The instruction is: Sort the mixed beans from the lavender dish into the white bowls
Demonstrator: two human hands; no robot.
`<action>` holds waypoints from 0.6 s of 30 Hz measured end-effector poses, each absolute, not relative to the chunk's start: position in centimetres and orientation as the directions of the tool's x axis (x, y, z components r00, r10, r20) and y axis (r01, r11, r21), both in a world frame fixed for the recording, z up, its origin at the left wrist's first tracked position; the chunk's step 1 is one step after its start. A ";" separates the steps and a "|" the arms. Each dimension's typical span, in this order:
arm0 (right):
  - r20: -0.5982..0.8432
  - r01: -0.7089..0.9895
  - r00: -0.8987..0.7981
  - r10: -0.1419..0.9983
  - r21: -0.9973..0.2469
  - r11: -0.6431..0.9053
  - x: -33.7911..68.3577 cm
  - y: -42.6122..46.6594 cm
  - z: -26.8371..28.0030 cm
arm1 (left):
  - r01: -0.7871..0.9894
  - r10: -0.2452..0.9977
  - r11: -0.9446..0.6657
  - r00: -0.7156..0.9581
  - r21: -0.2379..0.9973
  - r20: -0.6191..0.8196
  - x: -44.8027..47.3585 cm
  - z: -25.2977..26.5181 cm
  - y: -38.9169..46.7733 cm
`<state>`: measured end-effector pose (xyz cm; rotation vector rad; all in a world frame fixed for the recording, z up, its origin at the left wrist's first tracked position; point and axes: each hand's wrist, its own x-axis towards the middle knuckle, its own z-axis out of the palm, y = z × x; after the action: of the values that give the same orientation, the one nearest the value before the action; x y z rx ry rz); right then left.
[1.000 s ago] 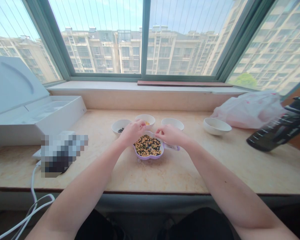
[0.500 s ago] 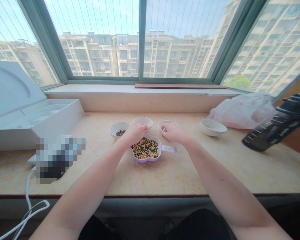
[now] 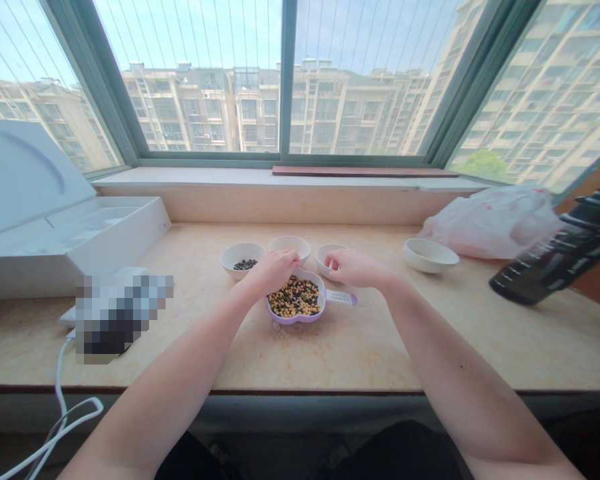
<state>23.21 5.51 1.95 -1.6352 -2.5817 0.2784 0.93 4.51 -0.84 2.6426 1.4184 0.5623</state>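
The purple dish [image 3: 296,321] of mixed beans [image 3: 300,298] lies on the counter [image 3: 330,353] between the two forearms, its handle [image 3: 343,299] running out to the right, so the dish's long axis goes roughly side to side. The left hand [image 3: 279,270] is nearer, over the dish's far left edge, with the beans just toward the person and to the right of its fingertips; those are bunched together, but whether a bean sits between them I cannot tell. The right hand [image 3: 357,269] bends down over the right bowl [image 3: 323,252], beyond the handle, thumb and fingers curled close; what they pinch, if anything, I cannot tell. From there the dish lies leftward and toward the person. A second ago the right fingertips were at the dish's far right rim; now they are over that bowl
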 end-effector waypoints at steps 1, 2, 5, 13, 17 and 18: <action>-0.035 0.885 -0.435 0.900 -0.204 0.420 23.2 5.5 2.0 | 0.782 0.818 -0.568 0.499 0.258 0.288 0.9 -0.8 4.4; -0.024 0.880 -0.436 0.899 -0.220 0.421 23.1 5.4 2.0 | 0.781 0.817 -0.566 0.490 0.265 0.304 0.8 -0.7 4.3; 0.101 0.872 -0.406 0.908 -0.255 0.418 22.5 5.0 2.3 | 0.818 0.837 -0.511 0.403 0.265 0.371 0.3 -0.2 3.6; 0.081 0.848 -0.510 0.856 -0.116 0.517 19.6 3.0 1.1 | 0.928 0.921 -0.362 0.341 0.088 0.190 -0.5 0.9 1.3; 0.075 0.842 -0.520 0.851 -0.124 0.526 19.9 3.3 0.3 | 0.933 0.929 -0.354 0.342 0.062 0.142 -0.2 1.0 1.0; 0.069 0.837 -0.527 0.847 -0.136 0.531 20.1 3.4 0.3 | 0.932 0.928 -0.356 0.346 0.061 0.137 -0.1 1.1 1.0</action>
<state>20.09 3.43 0.30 -1.4576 -2.6364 0.1299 -0.11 0.97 1.05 2.6000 1.7976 0.2337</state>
